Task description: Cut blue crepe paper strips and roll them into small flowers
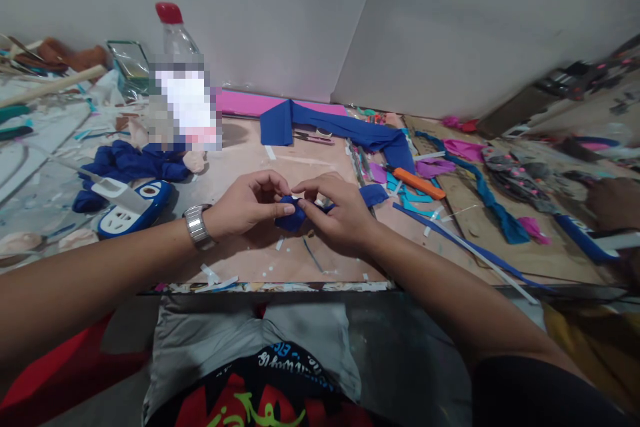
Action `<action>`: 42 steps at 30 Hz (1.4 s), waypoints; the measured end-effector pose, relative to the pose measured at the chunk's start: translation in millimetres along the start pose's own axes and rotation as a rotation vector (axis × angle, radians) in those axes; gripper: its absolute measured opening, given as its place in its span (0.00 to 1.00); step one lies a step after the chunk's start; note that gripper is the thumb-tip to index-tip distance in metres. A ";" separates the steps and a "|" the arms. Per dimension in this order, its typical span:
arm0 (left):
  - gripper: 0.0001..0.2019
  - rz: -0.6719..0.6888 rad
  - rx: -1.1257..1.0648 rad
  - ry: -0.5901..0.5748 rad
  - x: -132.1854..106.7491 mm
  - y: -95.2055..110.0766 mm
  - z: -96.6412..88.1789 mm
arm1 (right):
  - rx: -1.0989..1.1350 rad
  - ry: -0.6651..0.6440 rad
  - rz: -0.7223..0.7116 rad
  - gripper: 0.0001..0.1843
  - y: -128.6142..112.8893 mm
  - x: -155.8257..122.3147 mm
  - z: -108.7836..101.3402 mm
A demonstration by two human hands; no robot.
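Between my two hands, over the middle of the table, is a small piece of blue fabric (291,217). My left hand (250,203), with a metal watch on the wrist, pinches its left side between thumb and fingers. On the other side my right hand (337,210) grips the fabric, its thumb pressed near a small white spot at the top edge. A blue strip end (374,195) shows just past my right hand; whether it joins the held piece is hidden. Behind the hands lies a long folded blue fabric strip (340,123), with pink thread snips (314,138) beside it.
At left are a red-capped bottle (170,13), crumpled blue fabric (133,163) and a blue-and-white power strip (137,207). An orange utility knife (419,183) lies among scraps at right. Another person's hand (615,203) is at the far right. The table's front edge (280,287) runs before me.
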State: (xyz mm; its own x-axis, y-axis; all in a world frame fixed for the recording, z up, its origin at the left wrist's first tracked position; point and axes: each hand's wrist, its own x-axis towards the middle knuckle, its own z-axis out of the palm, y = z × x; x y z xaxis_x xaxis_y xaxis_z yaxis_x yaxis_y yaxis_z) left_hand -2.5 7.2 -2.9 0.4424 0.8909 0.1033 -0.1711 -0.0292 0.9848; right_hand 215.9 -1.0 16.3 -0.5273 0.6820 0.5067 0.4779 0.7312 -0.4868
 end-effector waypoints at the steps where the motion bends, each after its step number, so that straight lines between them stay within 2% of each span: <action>1: 0.17 -0.007 0.001 -0.003 -0.4 0.8 0.3 | -0.002 -0.002 0.001 0.11 0.1 0.0 0.0; 16: 0.13 -0.035 0.038 -0.019 -0.8 0.7 -1.0 | -0.030 0.008 0.015 0.09 3.8 0.0 3.3; 19: 0.12 -0.005 0.040 -0.025 -0.2 -0.7 -0.9 | -0.036 0.005 0.020 0.09 3.9 0.3 3.4; 25: 0.14 0.073 0.061 0.052 0.3 0.2 0.6 | 0.011 0.000 -0.024 0.08 0.0 1.8 -0.3; 31: 0.14 0.106 0.116 -0.001 -0.7 0.9 1.7 | 0.018 0.007 -0.012 0.10 3.7 1.0 3.8; 42: 0.15 0.048 0.087 -0.044 -1.6 1.6 1.7 | 0.021 0.005 -0.001 0.06 3.2 0.9 4.1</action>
State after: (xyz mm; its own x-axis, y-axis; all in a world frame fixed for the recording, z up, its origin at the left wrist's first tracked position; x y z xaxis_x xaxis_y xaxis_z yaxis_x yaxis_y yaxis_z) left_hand -2.0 4.9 -1.3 0.4744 0.8666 0.1549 -0.1165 -0.1126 0.9868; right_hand 214.0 1.9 12.3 -0.5238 0.6816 0.5110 0.4628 0.7313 -0.5010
